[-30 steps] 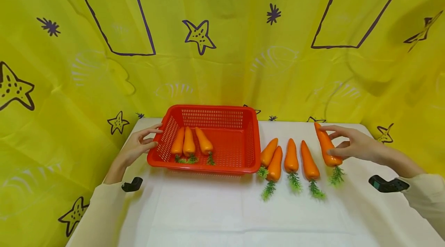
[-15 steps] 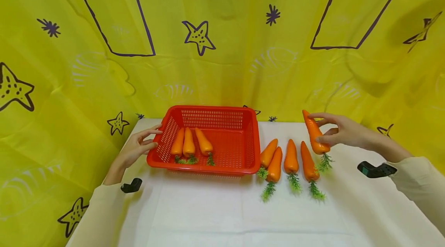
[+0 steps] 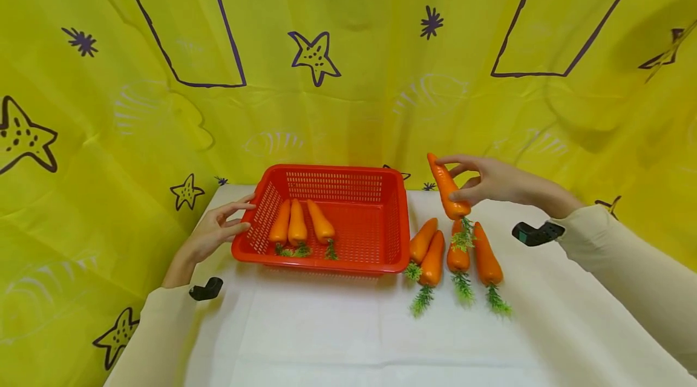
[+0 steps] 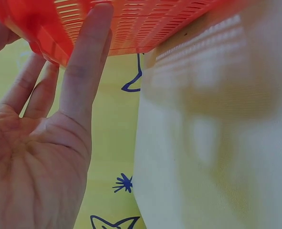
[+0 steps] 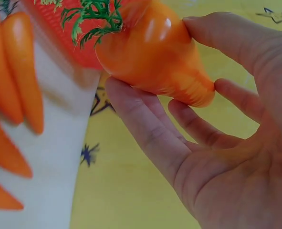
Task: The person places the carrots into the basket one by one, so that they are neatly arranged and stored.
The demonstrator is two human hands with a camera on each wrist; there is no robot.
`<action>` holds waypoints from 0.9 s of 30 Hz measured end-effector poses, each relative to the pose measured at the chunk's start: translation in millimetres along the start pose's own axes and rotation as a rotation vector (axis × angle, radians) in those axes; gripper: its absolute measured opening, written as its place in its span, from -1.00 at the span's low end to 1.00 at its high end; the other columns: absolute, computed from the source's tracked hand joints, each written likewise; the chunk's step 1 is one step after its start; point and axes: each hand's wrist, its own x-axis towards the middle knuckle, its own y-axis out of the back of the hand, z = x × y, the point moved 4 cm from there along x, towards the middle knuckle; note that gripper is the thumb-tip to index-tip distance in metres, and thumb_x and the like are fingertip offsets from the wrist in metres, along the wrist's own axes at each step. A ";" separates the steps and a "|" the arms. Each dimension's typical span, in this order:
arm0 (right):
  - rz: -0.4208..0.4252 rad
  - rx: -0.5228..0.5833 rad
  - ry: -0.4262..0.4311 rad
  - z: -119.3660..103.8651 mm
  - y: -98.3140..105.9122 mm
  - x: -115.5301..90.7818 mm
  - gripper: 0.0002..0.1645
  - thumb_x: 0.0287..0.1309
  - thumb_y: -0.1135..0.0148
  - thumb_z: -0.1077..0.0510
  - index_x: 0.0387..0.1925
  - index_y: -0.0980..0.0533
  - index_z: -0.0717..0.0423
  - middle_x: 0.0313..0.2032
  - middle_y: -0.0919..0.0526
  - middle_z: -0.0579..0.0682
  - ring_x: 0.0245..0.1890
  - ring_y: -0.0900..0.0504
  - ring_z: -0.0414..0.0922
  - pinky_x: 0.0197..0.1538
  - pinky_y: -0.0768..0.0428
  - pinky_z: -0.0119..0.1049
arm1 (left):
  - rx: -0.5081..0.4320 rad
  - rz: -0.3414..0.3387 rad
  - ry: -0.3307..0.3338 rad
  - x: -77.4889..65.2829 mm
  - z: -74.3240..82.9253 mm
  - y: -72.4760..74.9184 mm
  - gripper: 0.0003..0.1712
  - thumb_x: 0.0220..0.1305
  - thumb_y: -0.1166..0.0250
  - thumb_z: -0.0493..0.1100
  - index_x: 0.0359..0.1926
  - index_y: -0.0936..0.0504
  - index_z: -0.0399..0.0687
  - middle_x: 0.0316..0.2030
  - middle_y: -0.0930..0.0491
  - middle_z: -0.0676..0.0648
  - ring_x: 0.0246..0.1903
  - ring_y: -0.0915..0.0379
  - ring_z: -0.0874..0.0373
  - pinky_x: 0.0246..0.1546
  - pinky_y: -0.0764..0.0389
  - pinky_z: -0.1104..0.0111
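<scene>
In the head view a red plastic basket stands on the white table. Three orange carrots with green tops, one of them this carrot, lie at its left side. My left hand touches the basket's left end; the left wrist view has its thumb straight against the slotted wall. To the right of the basket, my right hand pinches a carrot between thumb and fingers, raised above the row with its tip pointing up. The right wrist view has this carrot close up, its leaves toward the basket.
Several loose carrots, among them a right-hand one, lie right of the basket. The nearest pair sits against its right end. A yellow patterned curtain hangs behind the white tabletop.
My right hand has lifted the carrot off the table's right side and carried it left, now over the loose carrots. The left hand and basket stay where they were.
</scene>
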 end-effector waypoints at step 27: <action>-0.273 0.074 0.019 -45.1 -96.0 148.9 -0.10 0.30 -0.39 0.23 0.57 -0.20 0.00 0.26 -0.36 0.28 -0.10 -0.63 0.06 -0.08 -0.73 -0.04 | 0.003 -0.004 0.022 0.6 -3.2 1.6 -0.50 0.48 -0.23 -0.29 0.36 -0.42 -0.37 0.59 -0.06 -0.18 0.13 -0.58 0.25 -0.07 -0.70 0.32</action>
